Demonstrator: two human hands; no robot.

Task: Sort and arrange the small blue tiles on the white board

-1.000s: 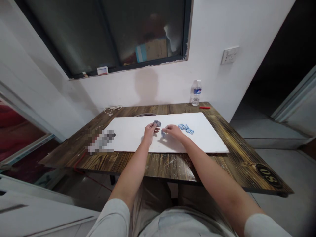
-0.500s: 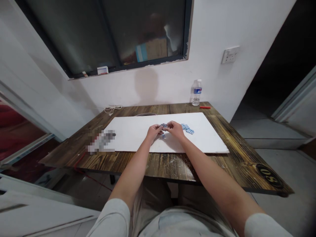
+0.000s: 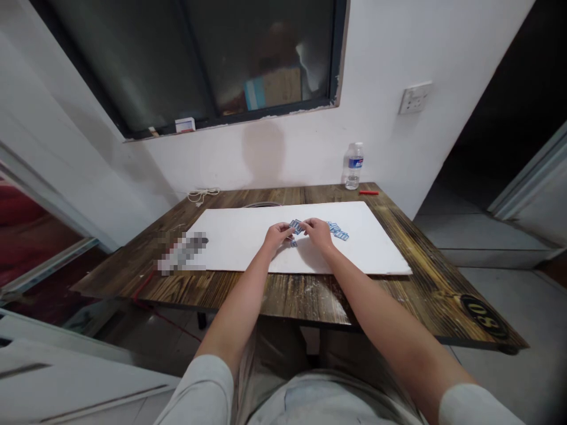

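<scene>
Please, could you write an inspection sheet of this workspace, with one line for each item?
Surface: white board lying on a wooden table.
Things in use: held cards; loose cards spread on the board, to the right.
Clutter: upright bottle and red stick at far right; pixelated patch at left, unreadable.
Hands: left hand grips the held cards; right hand touches them.
Cables: white cable, far left; red cord, near left.
Surroundings: wall socket, window.

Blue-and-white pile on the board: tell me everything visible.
The blue-and-white pile looks like small, thin, rectangular cards, overlapping in an untidy spread. Count and print are too small to tell. It lies on the white board, to the right of the right hand; whether they touch is unclear.
</scene>
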